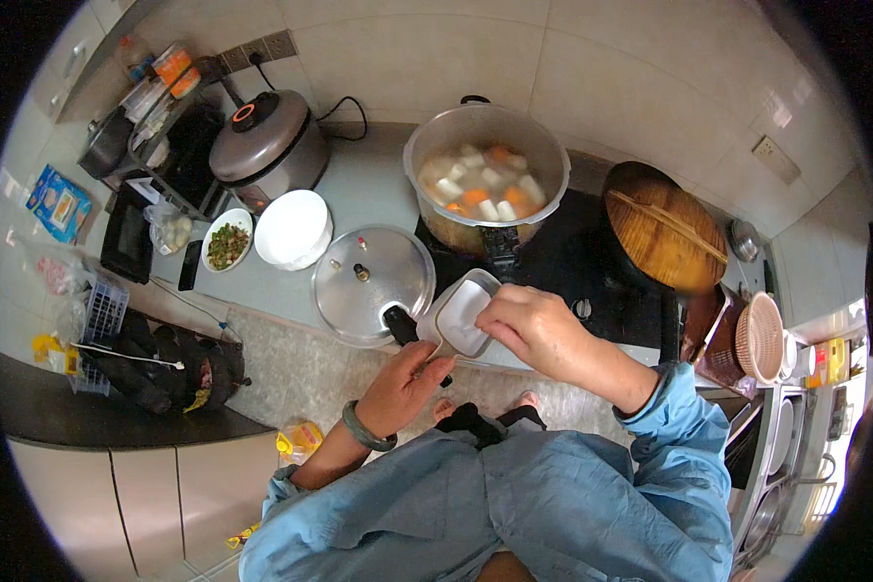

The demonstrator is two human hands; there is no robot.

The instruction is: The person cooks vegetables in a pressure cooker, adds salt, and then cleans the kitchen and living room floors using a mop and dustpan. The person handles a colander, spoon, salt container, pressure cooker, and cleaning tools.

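My left hand holds a small rectangular container with white contents, tilted in front of the stove. The fingers of my right hand reach down at the container's right side; whether they pinch anything is hidden. Just beyond is a pressure cooker pot, uncovered, holding broth with orange and white chunks. Its metal lid lies on the counter at the left, the black handle near my left hand.
A wok with a wooden lid stands on the stove at right. Left of the pot are a white bowl, a small dish of chopped food, a phone and an electric cooker. A colander sits far right.
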